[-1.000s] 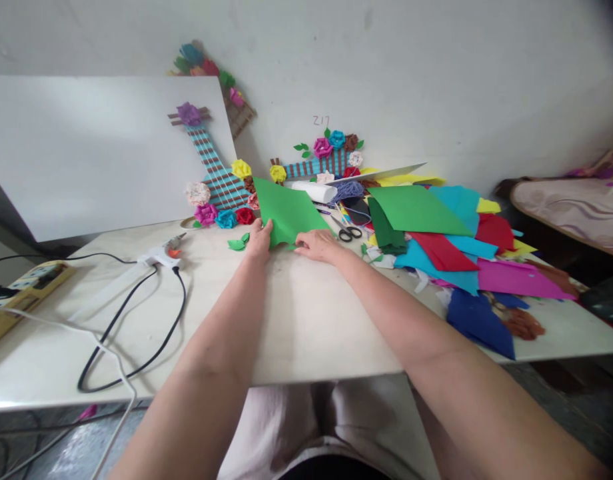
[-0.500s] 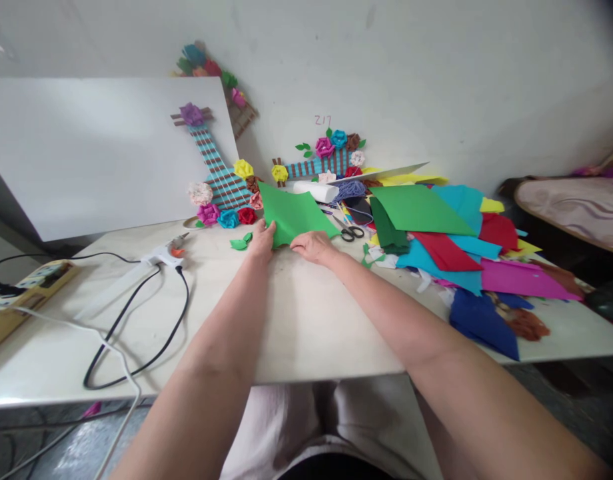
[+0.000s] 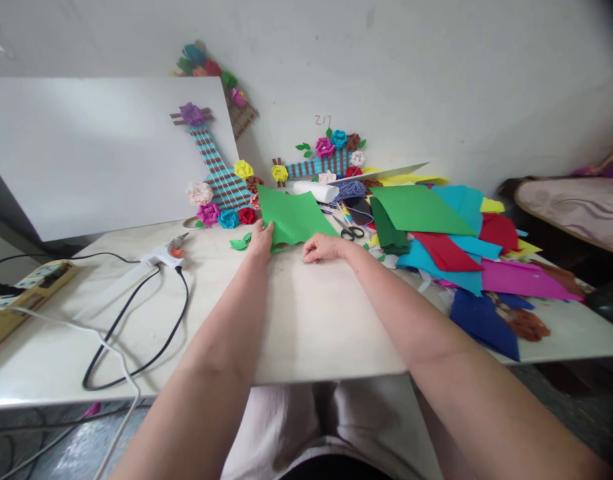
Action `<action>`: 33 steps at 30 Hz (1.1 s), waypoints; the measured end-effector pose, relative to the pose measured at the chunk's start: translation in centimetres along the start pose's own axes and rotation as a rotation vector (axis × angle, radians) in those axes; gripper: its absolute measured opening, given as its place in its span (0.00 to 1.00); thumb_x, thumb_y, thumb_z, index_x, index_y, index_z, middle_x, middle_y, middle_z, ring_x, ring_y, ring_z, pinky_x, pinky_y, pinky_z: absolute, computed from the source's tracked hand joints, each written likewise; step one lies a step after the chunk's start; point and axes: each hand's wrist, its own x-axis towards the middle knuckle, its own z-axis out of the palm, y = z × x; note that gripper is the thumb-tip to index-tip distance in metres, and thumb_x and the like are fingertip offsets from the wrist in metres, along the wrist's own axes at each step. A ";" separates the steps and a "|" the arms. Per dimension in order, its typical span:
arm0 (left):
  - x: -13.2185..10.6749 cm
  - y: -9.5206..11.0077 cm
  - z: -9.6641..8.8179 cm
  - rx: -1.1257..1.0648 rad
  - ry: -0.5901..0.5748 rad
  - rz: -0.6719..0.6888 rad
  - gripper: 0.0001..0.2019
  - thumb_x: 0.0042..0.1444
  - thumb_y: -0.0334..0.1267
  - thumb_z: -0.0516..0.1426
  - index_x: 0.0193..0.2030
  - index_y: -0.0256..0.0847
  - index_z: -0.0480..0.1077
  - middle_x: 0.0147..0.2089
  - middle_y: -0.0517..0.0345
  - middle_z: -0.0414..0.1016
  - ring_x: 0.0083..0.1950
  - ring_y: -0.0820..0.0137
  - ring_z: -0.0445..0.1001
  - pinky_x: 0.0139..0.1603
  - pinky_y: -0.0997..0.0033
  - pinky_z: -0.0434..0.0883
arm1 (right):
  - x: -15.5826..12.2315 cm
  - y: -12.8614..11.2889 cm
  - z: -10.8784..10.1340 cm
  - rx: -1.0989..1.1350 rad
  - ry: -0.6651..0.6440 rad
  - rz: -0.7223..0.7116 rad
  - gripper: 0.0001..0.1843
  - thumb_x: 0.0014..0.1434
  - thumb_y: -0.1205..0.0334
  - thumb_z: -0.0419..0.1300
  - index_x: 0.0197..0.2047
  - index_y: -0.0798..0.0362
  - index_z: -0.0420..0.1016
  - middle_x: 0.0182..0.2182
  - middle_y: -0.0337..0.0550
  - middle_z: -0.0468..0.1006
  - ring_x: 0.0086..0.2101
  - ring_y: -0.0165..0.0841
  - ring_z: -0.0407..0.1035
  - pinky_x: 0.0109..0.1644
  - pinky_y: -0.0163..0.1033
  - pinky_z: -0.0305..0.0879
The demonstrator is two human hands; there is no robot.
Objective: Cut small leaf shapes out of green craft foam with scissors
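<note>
My left hand [image 3: 261,239] grips the lower left corner of a bright green craft sheet [image 3: 296,217], which tilts up from the table with a slightly wavy near edge. By the sheet's lower right side, my right hand [image 3: 322,248] is closed in a pinch just above the tabletop. A tiny bit shows at its fingertips, too small to name. Cut green leaf shapes [image 3: 240,243] lie left of my left hand. Black-handled scissors [image 3: 352,233] rest to the right of the sheet.
A white hot glue gun [image 3: 164,255] with a looped black cord lies left, near a power strip [image 3: 26,290]. Flower-covered guitar shapes [image 3: 221,170] lean at the back. Coloured sheets [image 3: 421,210] are heaped on the right, beside blue yarn [image 3: 350,191] and a white roll [image 3: 316,191].
My right hand has come off the green sheet's near edge and shifted slightly right and down, its fingers curling tighter. My left hand stays on the sheet.
</note>
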 end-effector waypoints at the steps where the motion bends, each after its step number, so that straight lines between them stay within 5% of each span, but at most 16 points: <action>1: 0.0 0.0 0.0 0.003 0.002 0.001 0.09 0.51 0.36 0.56 0.39 0.44 0.62 0.29 0.62 0.69 0.28 0.72 0.72 0.31 0.66 0.75 | -0.1 0.1 -0.3 0.048 -0.015 0.025 0.03 0.45 0.68 0.61 0.22 0.58 0.73 0.14 0.33 0.67 0.18 0.22 0.58 0.25 0.30 0.54; 8: 0.2 -0.1 0.1 0.037 0.029 0.015 0.09 0.51 0.37 0.57 0.39 0.43 0.63 0.30 0.61 0.70 0.28 0.71 0.72 0.30 0.66 0.74 | -1.4 1.6 -2.7 0.124 0.019 0.322 0.09 0.45 0.66 0.63 0.19 0.57 0.67 0.11 0.33 0.64 0.15 0.22 0.54 0.20 0.29 0.48; 13: 0.3 -0.4 -0.1 0.003 0.013 0.042 0.09 0.50 0.37 0.57 0.39 0.43 0.63 0.35 0.57 0.72 0.34 0.69 0.74 0.35 0.64 0.75 | -1.7 2.0 -3.6 -0.057 0.254 0.197 0.13 0.47 0.57 0.64 0.21 0.57 0.70 0.14 0.32 0.64 0.17 0.22 0.53 0.23 0.30 0.49; 18: 0.3 -0.4 -0.1 -0.039 -0.038 0.026 0.10 0.50 0.38 0.57 0.39 0.43 0.62 0.34 0.58 0.71 0.33 0.69 0.73 0.35 0.64 0.75 | 0.0 0.2 -1.3 -0.225 0.407 0.024 0.15 0.46 0.53 0.66 0.32 0.57 0.78 0.24 0.38 0.75 0.26 0.26 0.64 0.30 0.31 0.56; 24: 0.0 -0.3 0.9 -0.036 -0.022 0.095 0.08 0.51 0.36 0.56 0.38 0.43 0.62 0.31 0.61 0.70 0.33 0.71 0.73 0.37 0.68 0.74 | 1.6 -2.4 2.4 -0.536 0.420 0.071 0.19 0.53 0.48 0.60 0.44 0.47 0.79 0.34 0.42 0.80 0.35 0.33 0.71 0.34 0.34 0.59; 27: -0.1 -0.5 1.6 -0.055 -0.056 0.087 0.08 0.52 0.34 0.55 0.39 0.43 0.62 0.30 0.60 0.71 0.34 0.69 0.74 0.39 0.65 0.74 | 1.6 -2.9 3.4 -0.728 0.415 0.062 0.20 0.55 0.46 0.57 0.44 0.46 0.79 0.38 0.46 0.80 0.40 0.39 0.72 0.38 0.38 0.61; 33: -0.1 -1.0 1.9 -0.063 -0.124 0.114 0.08 0.51 0.32 0.54 0.39 0.40 0.63 0.32 0.58 0.73 0.35 0.69 0.75 0.43 0.64 0.72 | 1.4 -3.5 4.2 -0.850 0.412 0.008 0.16 0.59 0.59 0.50 0.37 0.51 0.80 0.35 0.49 0.81 0.37 0.37 0.72 0.35 0.37 0.58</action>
